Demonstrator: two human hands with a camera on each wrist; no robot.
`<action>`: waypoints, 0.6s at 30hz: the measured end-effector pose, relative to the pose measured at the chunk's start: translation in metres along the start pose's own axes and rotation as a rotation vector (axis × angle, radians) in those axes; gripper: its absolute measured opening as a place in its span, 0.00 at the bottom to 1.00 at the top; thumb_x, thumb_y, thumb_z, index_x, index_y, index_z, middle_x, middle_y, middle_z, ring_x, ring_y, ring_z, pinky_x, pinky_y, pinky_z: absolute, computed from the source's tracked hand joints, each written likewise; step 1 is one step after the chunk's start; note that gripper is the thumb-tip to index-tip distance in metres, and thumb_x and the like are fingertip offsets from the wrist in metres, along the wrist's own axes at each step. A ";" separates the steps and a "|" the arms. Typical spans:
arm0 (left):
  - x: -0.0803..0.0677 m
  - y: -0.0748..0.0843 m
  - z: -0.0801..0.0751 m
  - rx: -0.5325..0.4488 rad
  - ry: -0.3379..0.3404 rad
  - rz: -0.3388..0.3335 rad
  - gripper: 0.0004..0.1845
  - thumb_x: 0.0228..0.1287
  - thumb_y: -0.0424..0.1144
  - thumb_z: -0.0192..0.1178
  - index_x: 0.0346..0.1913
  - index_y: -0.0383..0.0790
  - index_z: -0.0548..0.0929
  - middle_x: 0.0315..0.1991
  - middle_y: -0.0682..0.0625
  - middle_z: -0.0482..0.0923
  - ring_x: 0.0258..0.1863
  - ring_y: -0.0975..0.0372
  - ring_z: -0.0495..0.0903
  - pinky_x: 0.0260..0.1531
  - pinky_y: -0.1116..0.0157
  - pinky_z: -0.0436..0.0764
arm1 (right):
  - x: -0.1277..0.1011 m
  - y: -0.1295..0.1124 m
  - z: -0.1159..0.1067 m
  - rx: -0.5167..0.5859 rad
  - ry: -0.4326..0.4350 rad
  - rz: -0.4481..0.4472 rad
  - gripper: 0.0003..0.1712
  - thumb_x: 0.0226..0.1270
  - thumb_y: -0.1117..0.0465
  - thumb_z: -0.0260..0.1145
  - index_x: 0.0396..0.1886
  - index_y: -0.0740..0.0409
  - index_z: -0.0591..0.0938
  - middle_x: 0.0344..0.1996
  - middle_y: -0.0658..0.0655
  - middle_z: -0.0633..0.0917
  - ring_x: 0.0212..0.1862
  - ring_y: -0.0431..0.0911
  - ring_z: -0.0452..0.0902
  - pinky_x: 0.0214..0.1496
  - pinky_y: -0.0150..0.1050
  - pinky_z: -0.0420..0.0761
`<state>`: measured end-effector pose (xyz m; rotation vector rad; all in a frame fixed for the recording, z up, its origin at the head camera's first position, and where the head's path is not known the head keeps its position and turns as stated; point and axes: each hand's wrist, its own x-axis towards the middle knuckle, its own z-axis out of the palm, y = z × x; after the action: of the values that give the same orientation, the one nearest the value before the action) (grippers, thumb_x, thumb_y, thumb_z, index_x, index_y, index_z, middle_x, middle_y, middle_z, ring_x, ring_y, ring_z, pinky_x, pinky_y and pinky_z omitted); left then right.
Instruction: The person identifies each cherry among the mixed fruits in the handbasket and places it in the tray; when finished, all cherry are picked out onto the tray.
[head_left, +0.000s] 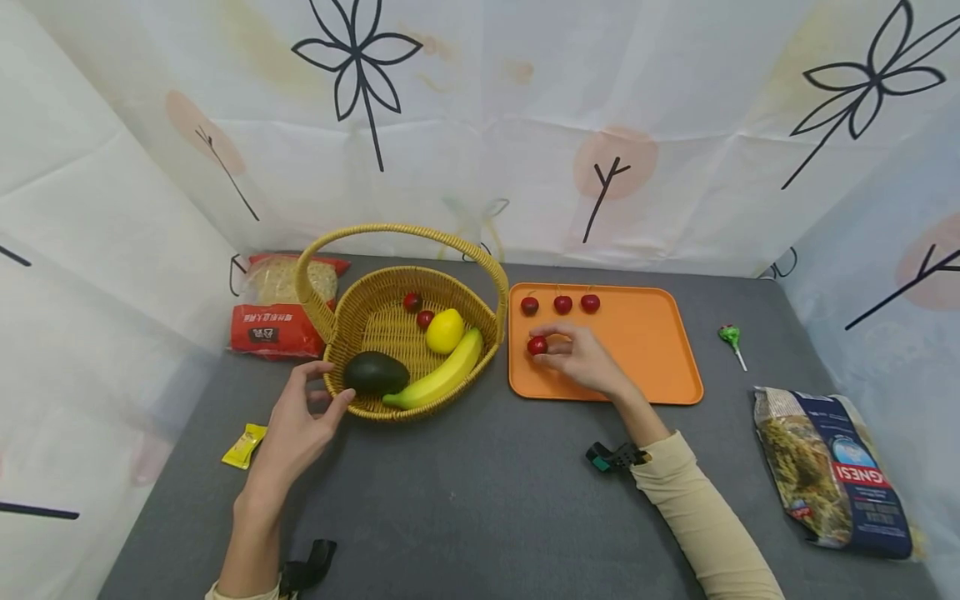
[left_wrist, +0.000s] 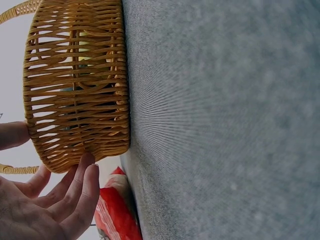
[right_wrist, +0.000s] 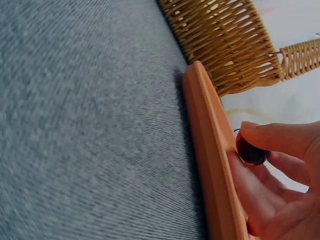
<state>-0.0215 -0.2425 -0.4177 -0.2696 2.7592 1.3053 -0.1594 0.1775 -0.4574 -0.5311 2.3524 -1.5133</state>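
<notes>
- Currently, right hand [head_left: 581,360] pinches cherry [head_left: 537,345] between thumb and fingertips, over orange tray [head_left: 645,367].
- Cherry likely light, smooth, bruisable; grip its sides gently.
- Left hand [head_left: 300,425], fingers relaxed, touches basket [head_left: 360,321] rim.

Looks like a staged tabletop recording booth, not a real kitchen or home. A grey felt-covered table [head_left: 480,500] is boxed in on three sides by a white sheet backdrop [head_left: 525,125] printed with flowers and twigs. The props are laid out neatly: wicker basket [head_left: 375,329] of fruit, orange tray [head_left: 645,350], pasta bag [head_left: 832,471], snack packets, a lollipop [head_left: 729,337]
</notes>
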 end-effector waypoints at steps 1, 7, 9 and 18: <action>0.000 0.000 0.000 0.000 0.001 0.000 0.35 0.79 0.47 0.65 0.78 0.39 0.63 0.76 0.35 0.68 0.68 0.39 0.80 0.61 0.41 0.88 | 0.000 0.000 0.001 -0.030 0.004 -0.013 0.23 0.72 0.68 0.74 0.64 0.67 0.83 0.59 0.69 0.88 0.57 0.61 0.90 0.51 0.36 0.90; 0.000 0.000 0.000 -0.002 0.005 0.005 0.34 0.79 0.46 0.65 0.78 0.39 0.63 0.76 0.35 0.68 0.68 0.39 0.80 0.60 0.41 0.88 | 0.004 0.002 0.006 -0.161 0.015 -0.059 0.22 0.66 0.64 0.80 0.58 0.63 0.86 0.51 0.63 0.91 0.52 0.55 0.89 0.51 0.33 0.88; 0.000 0.000 0.000 -0.003 0.006 0.006 0.34 0.79 0.46 0.65 0.78 0.39 0.63 0.76 0.35 0.68 0.68 0.39 0.80 0.60 0.41 0.88 | 0.005 0.003 0.007 -0.173 0.017 -0.058 0.22 0.66 0.63 0.81 0.57 0.63 0.86 0.50 0.63 0.92 0.52 0.55 0.89 0.50 0.32 0.86; 0.000 0.000 0.001 -0.002 0.002 -0.004 0.34 0.79 0.47 0.65 0.78 0.39 0.63 0.76 0.35 0.68 0.69 0.39 0.80 0.61 0.40 0.87 | 0.003 0.001 0.008 -0.185 0.023 -0.044 0.23 0.65 0.62 0.81 0.58 0.63 0.86 0.49 0.63 0.91 0.52 0.55 0.87 0.49 0.33 0.84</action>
<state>-0.0216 -0.2418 -0.4179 -0.2761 2.7578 1.3072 -0.1589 0.1696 -0.4620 -0.6161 2.5290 -1.3338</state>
